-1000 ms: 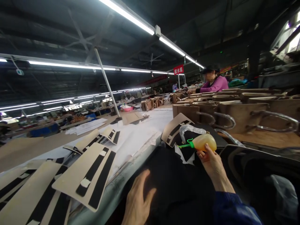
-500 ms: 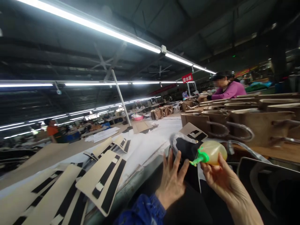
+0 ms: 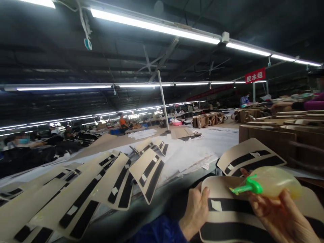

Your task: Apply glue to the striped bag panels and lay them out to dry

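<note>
My left hand (image 3: 196,211) grips the left edge of a beige panel (image 3: 227,187) that has black strips and a small white patch on it. Above that panel, my right hand (image 3: 280,211) is closed round a translucent squeeze bottle (image 3: 275,180) of yellowish liquid. The bottle lies tilted on its side, its green nozzle (image 3: 246,188) pointing left over the panel. Part of the panel is hidden behind my right hand. Just beyond it rests another beige panel (image 3: 243,152) with black strips.
Several beige panels (image 3: 149,157) with black strips lie overlapped along the table's left side. White sheeting (image 3: 182,152) covers the table. Brown bags (image 3: 265,136) stand in rows at right, with a co-worker's purple sleeve (image 3: 312,104) behind them. A metal post (image 3: 163,101) rises farther back.
The view has swung left. My left hand, spread over a dark piece before, now grips a beige panel. The bottle, still in my right hand, is now over that panel.
</note>
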The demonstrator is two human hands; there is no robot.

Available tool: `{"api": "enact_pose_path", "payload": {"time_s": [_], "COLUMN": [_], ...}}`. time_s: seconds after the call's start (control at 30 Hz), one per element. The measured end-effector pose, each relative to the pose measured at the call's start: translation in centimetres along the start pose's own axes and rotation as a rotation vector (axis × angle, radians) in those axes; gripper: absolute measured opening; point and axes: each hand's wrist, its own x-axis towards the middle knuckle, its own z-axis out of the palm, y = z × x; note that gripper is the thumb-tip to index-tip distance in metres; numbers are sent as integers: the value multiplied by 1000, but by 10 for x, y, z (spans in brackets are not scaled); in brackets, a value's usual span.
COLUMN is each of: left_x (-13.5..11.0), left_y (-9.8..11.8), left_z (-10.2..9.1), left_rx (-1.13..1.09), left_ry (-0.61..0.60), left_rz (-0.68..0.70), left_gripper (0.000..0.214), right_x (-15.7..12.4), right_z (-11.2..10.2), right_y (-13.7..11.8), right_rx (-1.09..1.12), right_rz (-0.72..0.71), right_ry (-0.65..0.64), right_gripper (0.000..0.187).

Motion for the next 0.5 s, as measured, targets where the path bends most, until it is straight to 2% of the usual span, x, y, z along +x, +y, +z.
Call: {"api": "enact_pose_path", "payload": {"time_s": [0.1, 0.23, 0.37, 0.5], "left_x": [-25, -37, -38, -45], "left_y": [-16, -32, -33, -29], "left_z": [-15, -22, -14, -5], "left_rx": [-111, -232, -305, -324], "left_ry": [53, 74, -9, -111], "left_rz": [-215, -396, -478, -489], "left_gripper": [55, 73, 81, 77], "right_x": [-2, -9, -10, -10], "right_z": [14, 34, 37, 34], "right_y": [16, 48, 75, 79], "right_rx": [73, 181, 202, 234], "right_rz": [89, 248, 259, 255], "right_ry": [25, -17, -11, -27], "right_gripper": [50, 54, 53, 48]}}
